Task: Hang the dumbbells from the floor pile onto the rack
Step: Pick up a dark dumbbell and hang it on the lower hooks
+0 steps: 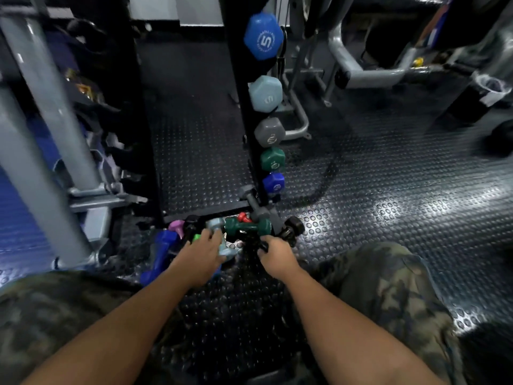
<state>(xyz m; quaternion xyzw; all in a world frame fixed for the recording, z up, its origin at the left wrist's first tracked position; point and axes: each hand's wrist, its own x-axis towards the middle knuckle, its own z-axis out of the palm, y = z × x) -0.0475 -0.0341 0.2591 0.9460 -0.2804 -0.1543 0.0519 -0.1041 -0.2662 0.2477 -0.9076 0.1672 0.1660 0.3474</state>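
Observation:
A pile of small dumbbells lies on the floor at the foot of a black upright rack (pixel 244 112). My left hand (pixel 201 252) grips a light blue dumbbell (pixel 219 227) in the pile. My right hand (pixel 274 255) grips a black dumbbell (pixel 291 229) at the pile's right side. Between them lies a green dumbbell (pixel 247 227), with a grey one (pixel 254 202) leaning on the rack behind it. A dark blue dumbbell (pixel 161 251), a purple one (pixel 177 227) and a red one (pixel 243 217) lie around. Several dumbbells hang on the rack, topped by a blue one (pixel 263 36).
Grey machine posts (pixel 52 140) stand close on the left. A grey machine frame (pixel 361 70) stands at the back right. Black studded rubber flooring (pixel 388 190) spreads to the right. My knees in camouflage trousers (pixel 388 287) flank both arms.

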